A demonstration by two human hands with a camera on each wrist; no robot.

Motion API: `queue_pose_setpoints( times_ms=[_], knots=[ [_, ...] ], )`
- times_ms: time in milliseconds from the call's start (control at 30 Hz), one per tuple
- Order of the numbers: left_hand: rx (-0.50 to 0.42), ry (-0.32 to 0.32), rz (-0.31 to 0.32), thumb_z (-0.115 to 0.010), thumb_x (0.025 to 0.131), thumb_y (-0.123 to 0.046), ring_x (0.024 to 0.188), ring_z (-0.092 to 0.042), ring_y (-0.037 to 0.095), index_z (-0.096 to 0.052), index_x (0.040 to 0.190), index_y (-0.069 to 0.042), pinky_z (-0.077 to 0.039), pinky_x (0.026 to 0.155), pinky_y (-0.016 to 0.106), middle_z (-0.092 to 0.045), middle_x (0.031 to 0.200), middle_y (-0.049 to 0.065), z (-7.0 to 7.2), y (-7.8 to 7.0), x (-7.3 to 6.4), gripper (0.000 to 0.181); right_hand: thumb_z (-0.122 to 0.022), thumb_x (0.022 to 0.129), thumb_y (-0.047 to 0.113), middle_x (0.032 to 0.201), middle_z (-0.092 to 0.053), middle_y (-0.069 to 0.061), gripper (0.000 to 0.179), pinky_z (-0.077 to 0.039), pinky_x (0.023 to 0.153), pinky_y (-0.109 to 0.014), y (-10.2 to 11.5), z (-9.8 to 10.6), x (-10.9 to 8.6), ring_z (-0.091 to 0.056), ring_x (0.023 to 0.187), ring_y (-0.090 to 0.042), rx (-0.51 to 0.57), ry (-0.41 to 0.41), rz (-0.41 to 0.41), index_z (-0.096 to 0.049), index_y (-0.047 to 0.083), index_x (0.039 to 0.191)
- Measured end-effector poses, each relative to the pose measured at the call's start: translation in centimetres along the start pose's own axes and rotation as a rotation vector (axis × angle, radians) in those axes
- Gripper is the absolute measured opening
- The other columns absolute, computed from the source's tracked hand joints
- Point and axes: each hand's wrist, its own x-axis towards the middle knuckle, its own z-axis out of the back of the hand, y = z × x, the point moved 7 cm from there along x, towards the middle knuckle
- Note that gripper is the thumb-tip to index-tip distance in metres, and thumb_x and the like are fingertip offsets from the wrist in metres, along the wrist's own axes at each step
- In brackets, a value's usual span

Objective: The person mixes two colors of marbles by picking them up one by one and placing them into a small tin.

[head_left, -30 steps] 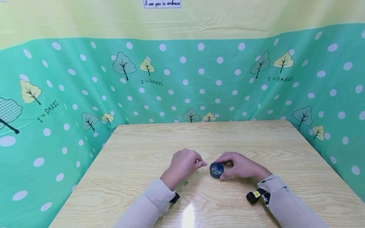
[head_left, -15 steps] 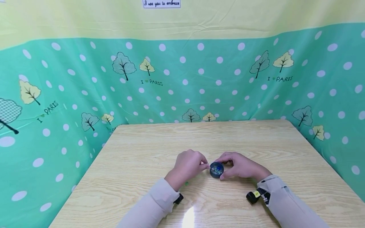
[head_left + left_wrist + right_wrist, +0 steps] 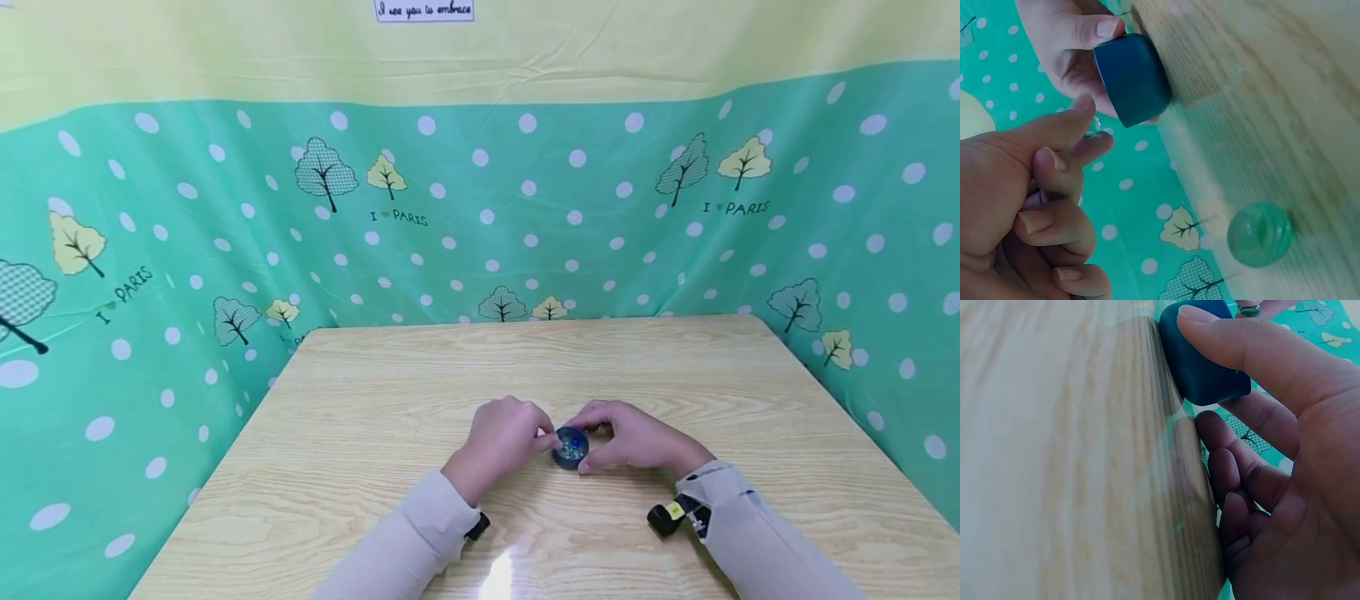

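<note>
A small dark blue cup (image 3: 1138,81) stands upright on the table, with several small marbles, one of them bright blue, showing inside it in the head view. My right hand (image 3: 630,437) holds the cup from the right, thumb on the near side and fingers on the far side. Between thumb and index finger, my left hand (image 3: 506,437) pinches a clear glass marble (image 3: 1092,128) at the cup's left rim. A green glass marble (image 3: 1260,234) lies on the tabletop in the left wrist view; in the head view the left arm hides it.
The wooden table (image 3: 420,358) has its far edge against a green dotted curtain (image 3: 450,200). Dark wrist gear, including a black piece (image 3: 663,521) at the right sleeve, sits close over the tabletop.
My left hand has moved right, bringing the pinched marble to the cup's rim. The green marble has passed out of sight behind the left arm. My right hand and the cup have stayed put.
</note>
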Motion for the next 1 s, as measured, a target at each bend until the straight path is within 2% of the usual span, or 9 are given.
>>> queue_pose_setpoints(
  times_ms=[300, 1000],
  knots=[
    [0.013, 0.009, -0.026, -0.081, 0.089, -0.044, 0.068, -0.065, 0.004, -0.084, 0.095, -0.029, -0.043, 0.050, 0.025, -0.079, 0.090, -0.012, -0.57, -0.36, -0.05, 0.017, -0.092, 0.078, 0.035, 0.119, -0.068, 0.008, 0.049, -0.045, 0.098, -0.038, 0.47, -0.01, -0.05, -0.058, 0.112, -0.019, -0.007, 0.000, 0.025, -0.074, 0.031, 0.124],
    [0.034, -0.003, -0.039, -0.081, 0.089, -0.043, 0.068, -0.066, 0.002, -0.084, 0.098, -0.030, -0.044, 0.049, 0.023, -0.079, 0.091, -0.014, -0.63, -0.65, -0.03, 0.017, -0.092, 0.077, 0.034, 0.118, -0.069, 0.007, 0.048, -0.044, 0.098, -0.040, 0.49, -0.17, -0.06, -0.057, 0.112, -0.021, 0.000, 0.001, 0.030, -0.074, 0.034, 0.121]
  ],
)
